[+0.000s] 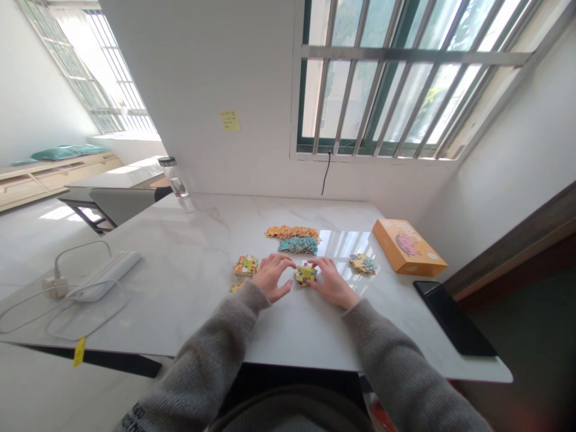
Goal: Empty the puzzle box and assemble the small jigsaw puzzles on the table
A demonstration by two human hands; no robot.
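Observation:
A small stack of yellow-green puzzle pieces (305,275) lies on the white table between my hands. My right hand (332,283) holds it from the right, index finger at the far edge and thumb at the near edge. My left hand (271,277) is open, thumb and index finger apart, with the index fingertip close to the stack's left side; whether it touches I cannot tell. Just left of that hand is another pile of colourful puzzle pieces (245,265), with a few yellow pieces (236,288) in front of it, partly hidden by my wrist.
Beyond my hands lie a row of orange pieces (292,233) and a row of teal pieces (298,245). To the right are a mixed pile (362,264), an orange box (407,247) and a black tablet-like slab (454,318). A power strip (105,276) with cables and a bottle (174,178) stand left.

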